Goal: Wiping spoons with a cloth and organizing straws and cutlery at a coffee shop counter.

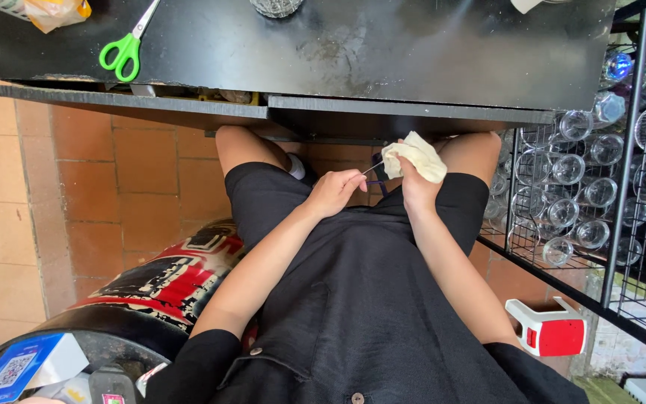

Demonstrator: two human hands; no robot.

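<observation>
While the right hand [417, 187] clenches a cream cloth [415, 155] steady over the lap, the left hand [333, 191], at its nine o'clock, pinches a thin needle [372, 167] toward it.

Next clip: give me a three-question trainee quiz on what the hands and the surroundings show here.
1. True or false: the right hand grips a crumpled pale cloth.
2. What does the left hand pinch?
A. a thin needle-like rod
B. a spoon
C. a pen
3. Fill in: the green-handled scissors lie on the dark ____, and the wire rack on the person's right holds clear ____.

Key
1. True.
2. A: a thin rod runs from the left fingers toward the cloth.
3. Tabletop; glasses.
</observation>
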